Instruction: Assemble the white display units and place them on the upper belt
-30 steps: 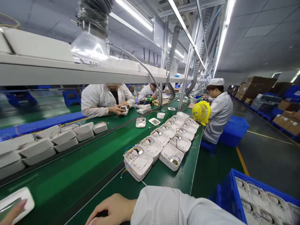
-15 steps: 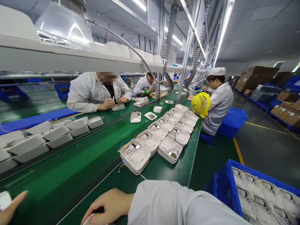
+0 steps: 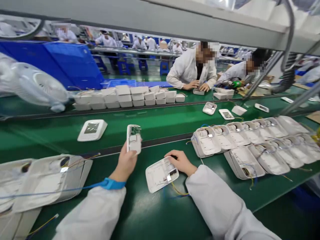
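Note:
My left hand (image 3: 126, 160), with a blue wrist strap, is closed on a small white panel with a green circuit board (image 3: 134, 138), held up above the bench. To its right, my right hand (image 3: 182, 161) grips the upper right edge of an open white plastic housing (image 3: 156, 175). The housing lies tilted at the bench surface, inner side up, with a dark part, a white connector and yellow and blue wires at its right side. My right thumb is largely hidden.
Stacked white housings with wires (image 3: 206, 141) stand at the right, more (image 3: 53, 180) at the left. A finished-looking white unit (image 3: 92, 130) lies on the green belt (image 3: 150, 125). Across it are a row of white housings (image 3: 125, 98), a white fan (image 3: 40, 83) and a co-worker (image 3: 192, 68).
The view has swung left and down, bringing both hands fully into sight. The panel in my left hand and the housing under my right hand now show clearly.

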Tool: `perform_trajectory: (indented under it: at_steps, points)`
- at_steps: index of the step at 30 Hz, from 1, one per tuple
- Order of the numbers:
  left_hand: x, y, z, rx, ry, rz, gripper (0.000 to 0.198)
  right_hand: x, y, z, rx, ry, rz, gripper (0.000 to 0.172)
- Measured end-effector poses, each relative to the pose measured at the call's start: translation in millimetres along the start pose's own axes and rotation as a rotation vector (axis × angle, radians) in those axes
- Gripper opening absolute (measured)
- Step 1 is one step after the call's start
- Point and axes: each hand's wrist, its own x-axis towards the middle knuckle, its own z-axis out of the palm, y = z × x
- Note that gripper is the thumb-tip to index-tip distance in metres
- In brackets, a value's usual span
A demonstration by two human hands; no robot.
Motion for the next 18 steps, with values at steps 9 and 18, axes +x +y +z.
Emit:
perform_trajectory:
  at_steps: [9, 18]
  points:
    - [-109, 24, 4.6, -0.549, -0.195, -0.397, 0.081, -84, -62, -30, -0.270, -0.076, 0.275, 0.017]
    - [-103, 1, 10.3, -0.675, -0.299, -0.595, 0.064, -101, -84, -22, 0.241, -0.133, 0.329, 0.023]
